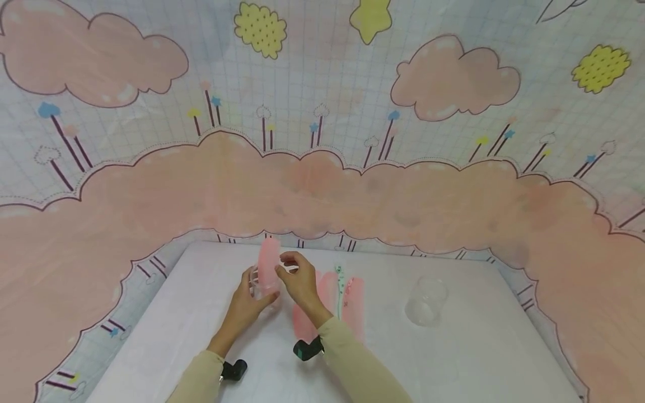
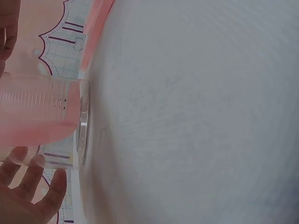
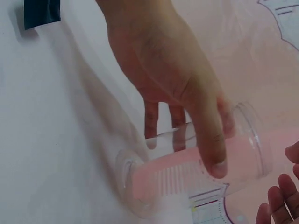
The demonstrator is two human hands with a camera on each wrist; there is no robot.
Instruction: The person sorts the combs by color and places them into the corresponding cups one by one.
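Observation:
My left hand [image 1: 247, 299] grips a clear plastic jar [image 2: 56, 161] that stands on the white table, its thumb and fingers around the jar's sides. Inside it stands a pink comb [image 1: 269, 260], with its upper part above the rim; its teeth show through the wall in both wrist views. Close beside the comb's upper part is my right hand [image 1: 300, 282], fingers loosely bent and spread; whether a fingertip touches the comb is hard to tell. In the right wrist view, the fingertips [image 3: 281, 191] of the right hand show at the right edge.
Several pink flat pieces [image 1: 355, 305], apparently combs, lie on the table [image 1: 468, 347] below and right of my right hand. Among them is a narrow green-and-white patterned strip [image 1: 340, 280]. Farther right stands a second clear jar [image 1: 425, 305]. A patterned cloth [image 1: 322, 196] rises behind the table.

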